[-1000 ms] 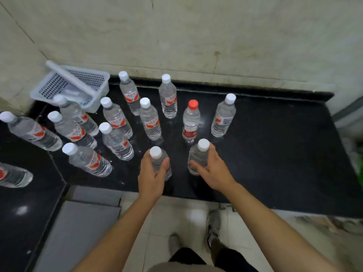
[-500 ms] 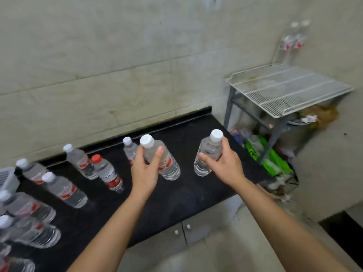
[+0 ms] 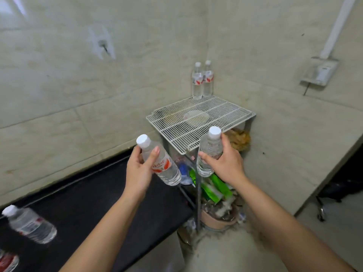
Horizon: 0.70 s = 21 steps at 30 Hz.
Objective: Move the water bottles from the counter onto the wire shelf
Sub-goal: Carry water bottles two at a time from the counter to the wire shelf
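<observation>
My left hand (image 3: 138,169) grips a clear water bottle (image 3: 163,165) with a white cap and red label, tilted, held in the air over the right end of the black counter (image 3: 82,209). My right hand (image 3: 225,163) holds a second white-capped bottle (image 3: 209,152) upright, just in front of the near edge of the white wire shelf (image 3: 200,120). Two bottles (image 3: 202,80) stand side by side at the shelf's far corner against the wall. Another bottle (image 3: 29,224) remains on the counter at the lower left, blurred.
Under the shelf lie green packets (image 3: 216,186), a blue item and a pinkish bowl (image 3: 218,218) amid clutter. A light table (image 3: 306,154) stands to the right, with a wheeled chair base (image 3: 322,211) beneath it. A wall box (image 3: 320,72) hangs above.
Both hands have lifted their bottles off the counter and carried them rightward to the wire shelf. The view has swung right, so most counter bottles have left the frame.
</observation>
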Each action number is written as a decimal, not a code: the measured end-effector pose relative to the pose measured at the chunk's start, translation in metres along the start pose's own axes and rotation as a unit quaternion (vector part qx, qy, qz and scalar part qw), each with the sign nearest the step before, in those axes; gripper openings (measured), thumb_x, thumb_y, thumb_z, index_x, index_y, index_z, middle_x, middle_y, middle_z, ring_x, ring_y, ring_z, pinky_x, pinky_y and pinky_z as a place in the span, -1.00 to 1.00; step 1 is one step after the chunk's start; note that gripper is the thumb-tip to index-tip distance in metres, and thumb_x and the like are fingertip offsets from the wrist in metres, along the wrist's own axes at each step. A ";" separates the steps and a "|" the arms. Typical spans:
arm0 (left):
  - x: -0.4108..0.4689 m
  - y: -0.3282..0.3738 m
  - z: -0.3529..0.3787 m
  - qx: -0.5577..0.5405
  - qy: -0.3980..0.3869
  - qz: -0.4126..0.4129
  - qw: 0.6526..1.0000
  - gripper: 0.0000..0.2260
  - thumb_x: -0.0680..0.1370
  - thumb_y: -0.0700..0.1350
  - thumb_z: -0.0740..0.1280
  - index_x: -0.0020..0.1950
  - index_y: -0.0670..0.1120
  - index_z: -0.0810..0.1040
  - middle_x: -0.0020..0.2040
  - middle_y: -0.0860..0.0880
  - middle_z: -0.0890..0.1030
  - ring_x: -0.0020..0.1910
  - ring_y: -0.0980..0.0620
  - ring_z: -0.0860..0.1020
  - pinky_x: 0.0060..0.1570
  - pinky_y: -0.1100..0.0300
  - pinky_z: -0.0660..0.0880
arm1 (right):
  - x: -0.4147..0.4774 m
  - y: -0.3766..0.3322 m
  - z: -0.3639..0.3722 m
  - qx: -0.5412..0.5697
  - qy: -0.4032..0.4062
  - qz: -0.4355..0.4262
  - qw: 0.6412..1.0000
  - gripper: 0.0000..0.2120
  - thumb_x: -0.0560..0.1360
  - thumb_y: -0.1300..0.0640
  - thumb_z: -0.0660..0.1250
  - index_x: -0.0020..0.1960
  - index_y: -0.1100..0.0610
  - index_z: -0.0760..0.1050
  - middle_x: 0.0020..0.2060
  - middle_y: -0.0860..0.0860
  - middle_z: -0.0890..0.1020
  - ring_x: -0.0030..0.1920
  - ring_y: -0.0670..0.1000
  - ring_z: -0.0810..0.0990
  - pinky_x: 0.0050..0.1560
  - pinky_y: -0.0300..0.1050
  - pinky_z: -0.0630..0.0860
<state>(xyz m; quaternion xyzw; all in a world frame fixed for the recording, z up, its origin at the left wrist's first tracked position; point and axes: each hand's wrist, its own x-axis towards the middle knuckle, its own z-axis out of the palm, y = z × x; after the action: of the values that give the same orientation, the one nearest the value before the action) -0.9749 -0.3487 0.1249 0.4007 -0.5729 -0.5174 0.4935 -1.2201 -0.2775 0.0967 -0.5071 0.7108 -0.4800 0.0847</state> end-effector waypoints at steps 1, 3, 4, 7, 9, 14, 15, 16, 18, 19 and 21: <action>0.010 0.002 0.016 -0.005 -0.005 0.004 1.000 -0.74 0.54 0.04 0.47 0.20 0.04 0.61 0.13 -0.03 0.72 0.14 -0.05 0.69 0.24 -0.29 0.54 | 0.015 0.008 -0.007 0.008 0.012 -0.002 1.000 -0.26 0.33 -0.37 0.47 0.41 -0.18 0.29 0.14 -0.13 0.66 0.18 0.09 0.64 0.09 0.00 0.53; 0.033 0.005 0.046 -0.015 -0.013 0.015 1.000 -0.70 0.52 0.03 0.47 0.22 0.01 0.60 0.15 -0.04 0.72 0.15 -0.06 0.68 0.26 -0.28 0.54 | 0.047 0.023 -0.017 0.026 0.029 -0.004 0.999 -0.27 0.32 -0.33 0.50 0.38 -0.19 0.32 0.10 -0.14 0.67 0.14 0.04 0.65 0.07 -0.05 0.53; 0.046 0.005 0.060 -0.019 -0.016 0.020 0.999 -0.70 0.52 0.02 0.46 0.23 0.01 0.60 0.15 -0.05 0.72 0.16 -0.07 0.68 0.27 -0.27 0.53 | 0.063 0.029 -0.020 0.035 0.035 -0.006 0.999 -0.28 0.30 -0.35 0.50 0.36 -0.20 0.33 0.07 -0.16 0.66 0.12 0.00 0.65 0.06 -0.08 0.53; 0.091 0.004 0.094 -0.027 -0.013 0.035 0.999 -0.69 0.52 0.02 0.46 0.24 0.04 0.59 0.17 -0.04 0.71 0.18 -0.05 0.67 0.28 -0.24 0.53 | 0.115 0.048 -0.026 0.063 0.050 -0.014 0.997 -0.32 0.30 -0.35 0.51 0.32 -0.19 0.38 0.05 -0.24 0.66 0.09 -0.16 0.64 0.07 -0.20 0.52; 0.127 0.001 0.113 -0.033 -0.008 0.045 0.998 -0.71 0.53 0.02 0.45 0.24 0.07 0.57 0.18 -0.02 0.71 0.18 -0.03 0.67 0.27 -0.24 0.54 | 0.153 0.060 -0.029 0.084 0.055 -0.021 0.995 -0.40 0.32 -0.32 0.54 0.27 -0.34 0.38 0.07 -0.37 0.64 0.08 -0.30 0.62 0.07 -0.31 0.52; 0.223 -0.013 0.145 -0.041 0.004 0.056 0.998 -0.63 0.53 0.09 0.43 0.30 0.04 0.54 0.21 -0.01 0.69 0.20 -0.01 0.66 0.25 -0.22 0.56 | 0.257 0.085 -0.020 0.086 0.030 -0.001 0.996 -0.45 0.33 -0.31 0.54 0.21 -0.42 0.35 0.07 -0.35 0.64 0.07 -0.27 0.63 0.13 -0.02 0.61; 0.241 -0.017 0.150 -0.039 0.011 0.051 0.998 -0.61 0.51 0.11 0.44 0.30 0.04 0.54 0.21 0.00 0.69 0.19 -0.02 0.66 0.25 -0.22 0.56 | 0.277 0.090 -0.015 0.076 0.014 0.005 0.997 -0.41 0.33 -0.31 0.54 0.26 -0.37 0.35 0.08 -0.29 0.65 0.09 -0.22 0.63 0.15 0.04 0.61; 0.258 -0.021 0.154 -0.034 0.019 0.044 0.998 -0.60 0.48 0.14 0.44 0.29 0.07 0.55 0.21 0.01 0.69 0.19 -0.01 0.66 0.25 -0.21 0.56 | 0.296 0.095 -0.010 0.067 -0.001 0.007 0.998 -0.35 0.34 -0.28 0.54 0.33 -0.29 0.34 0.12 -0.23 0.66 0.12 -0.14 0.64 0.18 0.09 0.60; 0.294 -0.027 0.161 -0.021 0.031 0.033 0.999 -0.58 0.42 0.21 0.45 0.24 0.14 0.56 0.19 0.03 0.69 0.18 0.02 0.66 0.25 -0.18 0.57 | 0.331 0.106 0.002 0.055 -0.019 0.000 0.998 -0.28 0.38 -0.19 0.57 0.44 -0.14 0.33 0.18 -0.10 0.65 0.17 0.01 0.64 0.21 0.16 0.58; 0.311 -0.030 0.164 -0.012 0.037 0.027 0.999 -0.56 0.41 0.22 0.45 0.25 0.15 0.56 0.20 0.04 0.69 0.18 0.03 0.66 0.25 -0.17 0.57 | 0.347 0.111 0.008 0.056 -0.024 -0.003 0.998 -0.26 0.39 -0.14 0.58 0.46 -0.09 0.32 0.19 -0.06 0.65 0.18 0.04 0.64 0.21 0.17 0.58; 0.341 -0.037 0.168 0.012 0.051 0.019 0.998 -0.51 0.43 0.21 0.45 0.31 0.09 0.53 0.20 0.03 0.69 0.18 0.02 0.66 0.25 -0.15 0.57 | 0.373 0.119 0.021 0.064 -0.033 -0.004 0.997 -0.24 0.41 -0.10 0.59 0.49 -0.04 0.30 0.21 -0.03 0.64 0.18 0.05 0.63 0.22 0.14 0.58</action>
<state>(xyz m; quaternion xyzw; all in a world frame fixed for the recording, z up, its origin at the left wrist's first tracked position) -1.2070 -0.6512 0.1432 0.4216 -0.5601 -0.4801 0.5273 -1.4592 -0.5861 0.1309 -0.5192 0.6734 -0.5079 0.1379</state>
